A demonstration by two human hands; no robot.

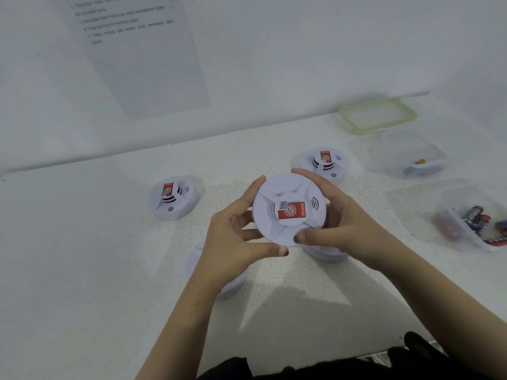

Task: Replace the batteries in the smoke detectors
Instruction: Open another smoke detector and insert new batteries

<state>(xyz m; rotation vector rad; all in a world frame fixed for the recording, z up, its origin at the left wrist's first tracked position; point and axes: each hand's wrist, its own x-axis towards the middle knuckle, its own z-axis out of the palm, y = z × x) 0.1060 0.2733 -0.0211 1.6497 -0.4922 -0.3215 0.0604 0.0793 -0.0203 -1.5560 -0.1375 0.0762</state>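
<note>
A white round smoke detector (pixel 288 207) with a red sticker is held up above the table, face toward me. My left hand (pixel 236 242) grips its left and lower rim, thumb under the front edge. My right hand (pixel 337 220) grips its right rim, thumb on the lower front. Two more detectors stand on the table, one at the left (pixel 173 197) and one behind (pixel 325 163). Parts of two other white detectors show under my left wrist (pixel 197 259) and under my right hand (pixel 326 255).
A clear tub (pixel 466 215) at the right holds several batteries. Behind it stands another clear tub (pixel 406 157) with a small battery, and a green-rimmed lid (pixel 378 115) lies by the wall. A printed instruction sheet (pixel 142 56) hangs on the wall.
</note>
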